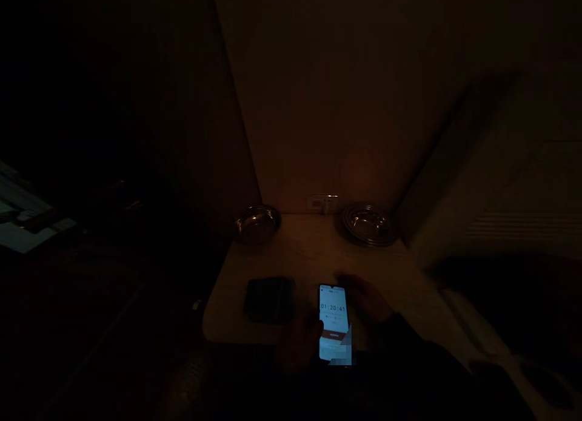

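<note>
The room is very dark. A lit smartphone (333, 323) showing a timer screen is upright over the near edge of a pale small table (313, 254). My left hand (300, 342) is wrapped round the phone's lower left side. My right hand (364, 299) lies just right of the phone, over the table; its fingers are too dim to read.
Two shiny metal bowls stand at the table's back: the left bowl (257, 222) and the right bowl (367, 224). A dark flat object (269, 299) lies left of the phone. A wall socket (322, 202) sits behind. A pale bed edge (473, 239) is at right.
</note>
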